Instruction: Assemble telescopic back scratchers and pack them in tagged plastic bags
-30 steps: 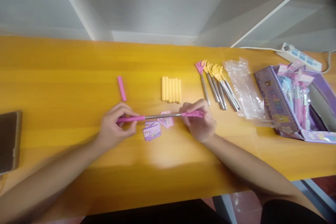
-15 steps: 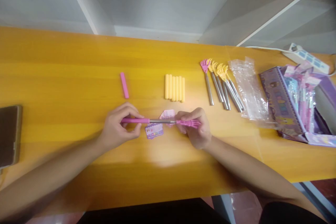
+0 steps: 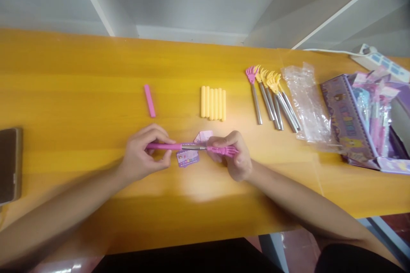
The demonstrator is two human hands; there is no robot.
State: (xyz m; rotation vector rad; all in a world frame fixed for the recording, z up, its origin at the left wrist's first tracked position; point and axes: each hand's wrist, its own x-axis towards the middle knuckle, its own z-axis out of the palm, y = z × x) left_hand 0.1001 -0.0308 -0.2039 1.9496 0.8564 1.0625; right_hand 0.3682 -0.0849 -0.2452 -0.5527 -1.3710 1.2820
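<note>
- A pink hand-shaped scratcher with a metal rod [image 3: 193,147] is held crosswise between the left grip [image 3: 142,152] and the right grip [image 3: 238,160], above flat purple and pink cards [image 3: 187,159].
- Behind it, a pink cylindrical tube [image 3: 149,101] is placed left of a row of yellow cylindrical tubes [image 3: 213,103].
- Right of that row, metal-rod scratchers with yellow or pink heads [image 3: 256,100] are laid.
- Clear plastic bags [image 3: 307,106] are set between these and a purple cardboard box [image 3: 347,121], in which plastic-wrapped items [image 3: 378,113] are contained.
- A white oblong power strip [image 3: 384,63] is placed behind the box.

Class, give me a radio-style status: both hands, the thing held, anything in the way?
Left hand pinching pink handle; right hand gripping pink claw head. Metal shaft showing between, running side to side. Cards beneath; nothing visibly blocking.
</note>
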